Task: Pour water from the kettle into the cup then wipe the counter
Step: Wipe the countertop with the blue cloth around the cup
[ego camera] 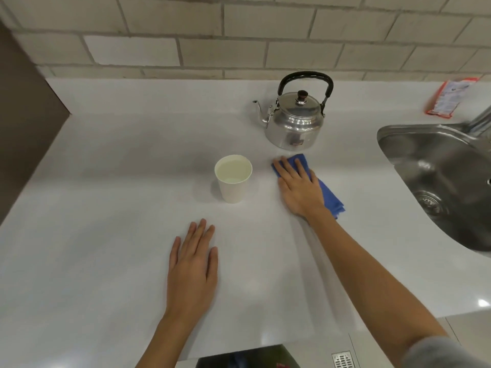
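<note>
A shiny metal kettle (295, 120) with a black handle stands upright at the back of the white counter (106, 181), spout pointing left. In front of it and to the left stands a white paper cup (233, 179) with water in it. My right hand (300, 187) lies flat, fingers spread, pressing on a folded blue cloth (330, 195) just right of the cup and in front of the kettle. My left hand (194, 264) rests flat on the bare counter nearer to me, holding nothing.
A steel sink (438, 179) is set into the counter at the right, with a tap (478, 120) behind it. A red and white packet (446, 98) lies at the back right. A tiled wall (212, 35) runs along the back; a dark panel (24, 115) stands at the left.
</note>
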Tool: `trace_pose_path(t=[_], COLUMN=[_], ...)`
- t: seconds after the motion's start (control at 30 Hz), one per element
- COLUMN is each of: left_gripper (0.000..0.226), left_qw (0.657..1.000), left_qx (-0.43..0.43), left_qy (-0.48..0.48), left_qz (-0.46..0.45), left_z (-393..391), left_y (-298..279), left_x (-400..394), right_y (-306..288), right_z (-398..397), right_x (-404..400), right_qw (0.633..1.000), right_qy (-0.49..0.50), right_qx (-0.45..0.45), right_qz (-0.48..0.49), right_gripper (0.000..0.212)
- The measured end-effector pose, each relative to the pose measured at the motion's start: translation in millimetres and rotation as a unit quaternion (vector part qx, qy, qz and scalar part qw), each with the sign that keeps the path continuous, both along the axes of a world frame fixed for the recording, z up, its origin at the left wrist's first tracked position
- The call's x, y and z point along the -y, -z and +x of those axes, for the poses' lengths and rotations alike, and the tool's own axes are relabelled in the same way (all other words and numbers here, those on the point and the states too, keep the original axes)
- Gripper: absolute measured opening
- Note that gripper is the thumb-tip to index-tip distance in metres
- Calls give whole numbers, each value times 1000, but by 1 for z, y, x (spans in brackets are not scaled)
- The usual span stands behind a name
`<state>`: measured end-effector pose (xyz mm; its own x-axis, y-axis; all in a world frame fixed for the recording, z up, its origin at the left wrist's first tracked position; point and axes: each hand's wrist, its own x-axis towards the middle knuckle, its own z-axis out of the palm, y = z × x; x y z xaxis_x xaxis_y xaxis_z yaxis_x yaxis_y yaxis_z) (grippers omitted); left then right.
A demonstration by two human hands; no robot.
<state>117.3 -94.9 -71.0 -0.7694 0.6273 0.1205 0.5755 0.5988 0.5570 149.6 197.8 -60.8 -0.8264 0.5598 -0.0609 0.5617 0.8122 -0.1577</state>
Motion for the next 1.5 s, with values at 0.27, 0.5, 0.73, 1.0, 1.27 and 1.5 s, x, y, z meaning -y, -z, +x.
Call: trace_pose_path(t=[0.27, 0.5, 0.73, 1.0, 1.27, 1.5], left_gripper=[45, 40, 55, 83, 89, 71], left_qw=[1000, 982, 987, 984, 982, 977], left_qx=[-1, 102, 89, 37, 7, -65], left_qy=[3, -70, -58, -70, -24, 137], left_qz=[3, 140, 122, -160, -185, -149], left_z=[-2, -1, 76, 95, 87, 51], left_y=[2, -5, -23, -16, -3, 4], left_x=[1, -2, -41, -108, -106, -121], right_y=[13, 11, -27, -34, -24, -47], right_z=[79, 56, 21, -44, -61, -45], right_x=[105, 174, 118, 81, 81, 37], right_qw=[997, 980, 844, 859, 848, 840], right_qy=[-70, -151, 126, 24, 39, 54], right_qx=[-17, -84, -384, -326, -390, -436], right_qz=[-14, -100, -354, -395, -357, -319], right_gripper=[54, 53, 45, 78, 59, 53])
